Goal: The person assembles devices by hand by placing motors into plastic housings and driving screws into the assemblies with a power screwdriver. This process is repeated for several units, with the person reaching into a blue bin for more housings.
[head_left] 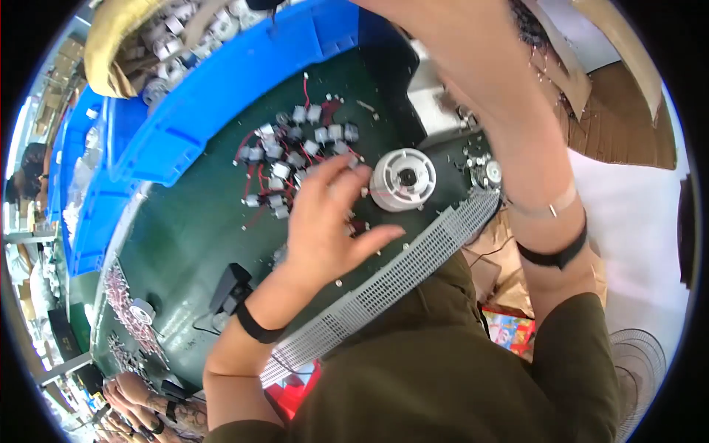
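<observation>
My left hand is over the green work surface, its thumb stretched out and its fingers apart, with nothing seen in its grasp. Its fingertips are at the near edge of a loose pile of small grey motors with red wires. Just right of those fingers stands a round white plastic housing, slotted on top around a dark centre. Across the upper right reaches my right arm, its hand large and smeared by motion. The fingers of that hand run past the upper edge, so what they hold is hidden.
Blue bins of white parts curve along the far side. A metal fixture with a black side is behind the housing. A perforated grey strip edges the table near me. At lower left lie pink-white wired parts and a co-worker's hands.
</observation>
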`<state>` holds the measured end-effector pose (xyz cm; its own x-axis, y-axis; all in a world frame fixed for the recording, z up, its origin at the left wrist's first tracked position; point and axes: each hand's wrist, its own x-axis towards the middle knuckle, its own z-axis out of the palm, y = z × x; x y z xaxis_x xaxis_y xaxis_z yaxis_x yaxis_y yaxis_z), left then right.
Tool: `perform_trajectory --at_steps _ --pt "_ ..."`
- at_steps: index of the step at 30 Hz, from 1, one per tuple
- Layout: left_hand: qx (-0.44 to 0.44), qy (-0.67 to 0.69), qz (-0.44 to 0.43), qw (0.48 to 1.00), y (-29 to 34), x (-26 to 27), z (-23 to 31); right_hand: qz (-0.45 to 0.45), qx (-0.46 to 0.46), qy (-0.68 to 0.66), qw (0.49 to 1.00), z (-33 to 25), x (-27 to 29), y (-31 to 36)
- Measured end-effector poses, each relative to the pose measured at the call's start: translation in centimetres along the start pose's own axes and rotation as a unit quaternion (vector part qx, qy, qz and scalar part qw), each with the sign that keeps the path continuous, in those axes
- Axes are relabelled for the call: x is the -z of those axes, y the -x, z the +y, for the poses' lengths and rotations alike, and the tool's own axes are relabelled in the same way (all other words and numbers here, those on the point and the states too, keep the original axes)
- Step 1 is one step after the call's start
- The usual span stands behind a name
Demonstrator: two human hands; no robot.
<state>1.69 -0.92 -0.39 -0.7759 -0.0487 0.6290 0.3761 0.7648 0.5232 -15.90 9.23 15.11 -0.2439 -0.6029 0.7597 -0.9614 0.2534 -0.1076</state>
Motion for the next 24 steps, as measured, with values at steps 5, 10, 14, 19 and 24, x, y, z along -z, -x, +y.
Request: perform_trajectory --at_steps 5,10,14,19,24 --pt "-0.020 0.030 -0.036 0.999 -1.4 -0.4 0.6 0.006 -0.188 -0.499 0.846 -4.1 -5.1 -7.6" --pt "0.002 0.094 -0.059 0.994 -1.4 -0.5 0.0 -0.034 -0.152 -0.680 0.717 -2.7 -5.4 -7.6" --pt "0.006 0.102 -0.100 0.990 -1.6 -0.3 -0.3 -0.025 -0.113 -0.643 0.757 -0.6 -0.5 -3.4" --pt "0.022 0.169 -0.136 0.976 -3.2 -0.5 -1.1 0.102 -0.265 -0.549 0.786 1.4 3.7 5.4" --pt "-0.058 0.045 -0.156 0.985 -3.6 -0.6 -0.7 0.179 -0.308 -0.523 0.774 3.5 2.7 8.9"
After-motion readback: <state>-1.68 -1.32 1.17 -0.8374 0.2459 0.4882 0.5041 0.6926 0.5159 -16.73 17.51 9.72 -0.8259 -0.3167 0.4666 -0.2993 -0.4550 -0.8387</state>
